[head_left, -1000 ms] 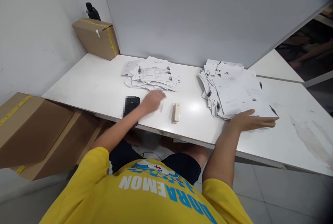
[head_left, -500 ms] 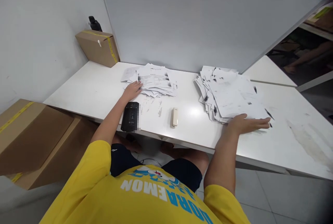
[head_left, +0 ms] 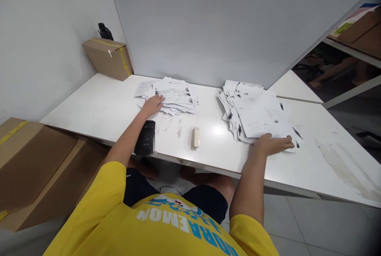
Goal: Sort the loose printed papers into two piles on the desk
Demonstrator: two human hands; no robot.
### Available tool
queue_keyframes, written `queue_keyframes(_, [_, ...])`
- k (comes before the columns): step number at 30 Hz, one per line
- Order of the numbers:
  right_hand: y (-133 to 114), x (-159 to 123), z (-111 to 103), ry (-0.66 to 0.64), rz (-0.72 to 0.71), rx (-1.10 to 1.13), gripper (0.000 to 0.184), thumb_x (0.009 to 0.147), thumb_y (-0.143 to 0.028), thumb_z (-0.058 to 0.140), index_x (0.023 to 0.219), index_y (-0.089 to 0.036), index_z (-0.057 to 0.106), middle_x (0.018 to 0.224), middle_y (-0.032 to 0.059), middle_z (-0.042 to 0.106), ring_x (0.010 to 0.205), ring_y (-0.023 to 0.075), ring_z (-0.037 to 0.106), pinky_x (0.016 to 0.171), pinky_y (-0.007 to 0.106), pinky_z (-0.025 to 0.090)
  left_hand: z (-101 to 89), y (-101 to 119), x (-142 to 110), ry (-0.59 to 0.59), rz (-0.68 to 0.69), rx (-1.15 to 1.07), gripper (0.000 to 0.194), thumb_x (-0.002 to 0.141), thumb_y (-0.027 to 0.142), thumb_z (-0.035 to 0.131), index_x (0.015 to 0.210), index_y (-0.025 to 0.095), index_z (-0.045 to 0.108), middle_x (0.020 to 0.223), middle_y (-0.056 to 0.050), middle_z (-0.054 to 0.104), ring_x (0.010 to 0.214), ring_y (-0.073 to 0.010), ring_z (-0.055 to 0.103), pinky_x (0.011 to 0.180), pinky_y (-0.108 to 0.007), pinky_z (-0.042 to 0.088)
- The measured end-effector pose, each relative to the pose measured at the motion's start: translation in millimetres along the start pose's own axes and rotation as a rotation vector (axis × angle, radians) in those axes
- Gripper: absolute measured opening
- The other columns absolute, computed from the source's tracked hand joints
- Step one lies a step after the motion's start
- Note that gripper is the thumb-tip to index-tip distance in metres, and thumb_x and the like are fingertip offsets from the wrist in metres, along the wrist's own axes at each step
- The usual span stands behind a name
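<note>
My left hand [head_left: 152, 104] lies flat, fingers stretched out, on the lower left corner of the smaller paper stack [head_left: 175, 95]. The top sheet there has print and dark smudges. At the near edge of the larger, untidy paper stack [head_left: 258, 115], my right hand [head_left: 274, 145] rests with its fingers extended and the thumb against the sheets. Neither hand grips anything. A cream stapler [head_left: 195, 137] sits on the table between the two stacks. Beside my left forearm is a black flat device [head_left: 145, 139], close to the table's front edge.
A taped cardboard box [head_left: 108, 59] stands at the table's back left corner, with a black bottle-like object [head_left: 105, 31] behind it. More cardboard boxes [head_left: 38, 160] are at the lower left. A grey partition [head_left: 196, 25] rises behind the white table [head_left: 74, 101]. Another person's limb [head_left: 333, 71] shows at right.
The view has turned slightly, so everything appears a little lower and further left. Both hands keep their places on the stacks, and the papers look the same.
</note>
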State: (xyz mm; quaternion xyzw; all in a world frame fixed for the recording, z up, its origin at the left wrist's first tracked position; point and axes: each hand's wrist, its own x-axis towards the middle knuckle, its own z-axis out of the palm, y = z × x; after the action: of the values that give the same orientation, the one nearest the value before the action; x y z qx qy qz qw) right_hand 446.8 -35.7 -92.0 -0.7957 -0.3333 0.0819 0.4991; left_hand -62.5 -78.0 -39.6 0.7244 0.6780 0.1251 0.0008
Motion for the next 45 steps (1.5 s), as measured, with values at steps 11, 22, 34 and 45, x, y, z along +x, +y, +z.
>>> queue_keyframes(11, [2.2, 3.2, 1.8, -0.044, -0.026, -0.028, 0.049, 0.079, -0.013, 0.051, 0.128, -0.013, 0.045, 0.137, 0.0230, 0.036, 0.130, 0.0388, 0.045, 0.112, 0.056, 0.041, 3.5, -2.7, 4.1, -0.022, 0.046, 0.000, 0.052, 0.101, 0.037, 0.041, 0.145, 0.014, 0.053, 0.156, -0.009, 0.046, 0.149, -0.0258, 0.038, 0.122, -0.043, 0.033])
queue_keyframes(22, [9.1, 8.9, 8.9, -0.019, -0.038, -0.028, 0.039, 0.078, -0.008, 0.052, 0.116, -0.015, 0.050, 0.133, 0.0226, 0.040, 0.127, 0.0375, 0.048, 0.105, 0.055, 0.045, 10.0, -12.4, 4.5, 0.031, 0.089, -0.009, 0.049, 0.099, 0.031, 0.039, 0.142, 0.014, 0.057, 0.152, -0.009, 0.052, 0.144, -0.0243, 0.045, 0.122, -0.041, 0.035])
queue_keyframes(34, [7.2, 7.8, 8.5, -0.022, -0.029, -0.052, 0.040, 0.079, -0.005, 0.050, 0.117, -0.015, 0.048, 0.132, 0.0210, 0.037, 0.126, 0.0359, 0.048, 0.106, 0.053, 0.043, 7.5, -16.6, -6.1, -0.038, 0.174, 0.069, 0.046, 0.099, 0.021, 0.043, 0.143, 0.016, 0.055, 0.154, -0.008, 0.049, 0.145, -0.0211, 0.044, 0.120, -0.038, 0.038])
queue_keyframes(45, [4.7, 4.8, 6.3, -0.031, -0.045, -0.070, 0.039, 0.079, -0.007, 0.050, 0.117, -0.014, 0.050, 0.132, 0.0224, 0.039, 0.126, 0.0366, 0.048, 0.104, 0.053, 0.044, 10.4, -14.3, -15.8, 0.039, 0.208, 0.140, 0.047, 0.095, 0.014, 0.044, 0.141, 0.015, 0.057, 0.152, -0.014, 0.051, 0.145, -0.0270, 0.043, 0.118, -0.045, 0.038])
